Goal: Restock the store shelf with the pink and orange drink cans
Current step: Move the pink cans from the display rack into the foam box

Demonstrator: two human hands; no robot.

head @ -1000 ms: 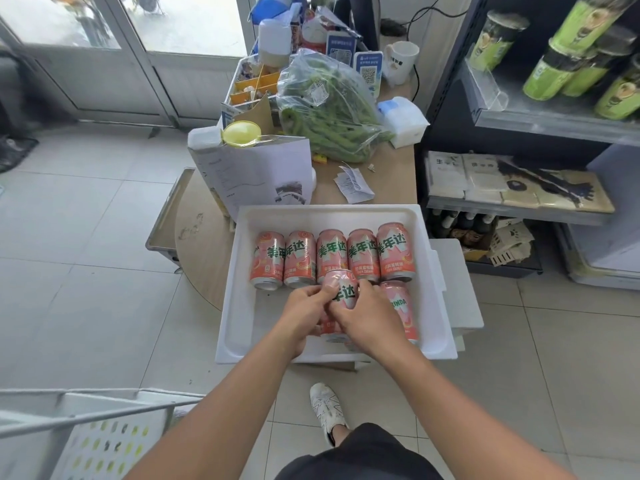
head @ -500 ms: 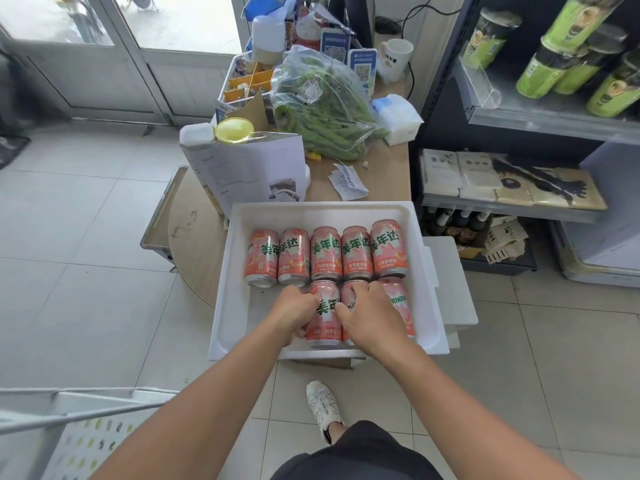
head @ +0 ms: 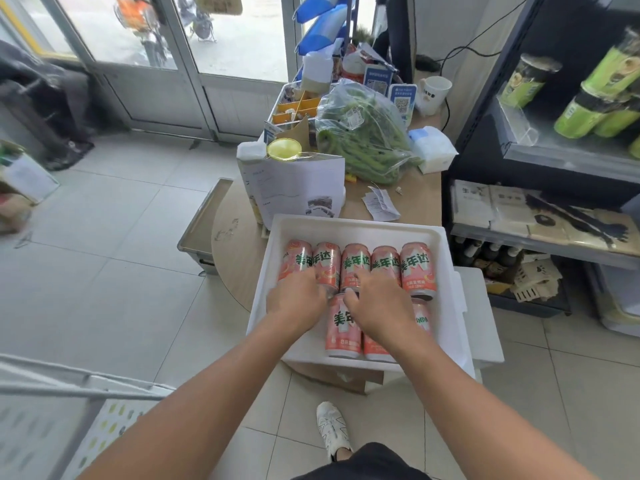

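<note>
Left hand (head: 298, 300), right hand (head: 378, 303) moved, apparently onto back-row cans (head: 416, 268).

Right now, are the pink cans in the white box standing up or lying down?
Lying down. The pink cans rest on their sides in the white box, labels facing up.

1. The scene is bright with daylight that enters through the glass doors (head: 239, 36) at the top; the view outside them is almost washed out to white.
2. The tiled floor (head: 104, 271) gives back this light softly and carries no hard shadows.
3. The rim of the white foam box (head: 356, 225) is very bright, close to overexposed.
4. The dark shelf unit (head: 485, 109) on the right is in shade, and its lower levels are dim.
5. The wide-angle lens bends straight lines: the door frames and the shelf post lean outward near the edges.
6. The rack (head: 69, 386) at the bottom left and the things along the left edge are smeared with blur; the centre is sharper.
</note>
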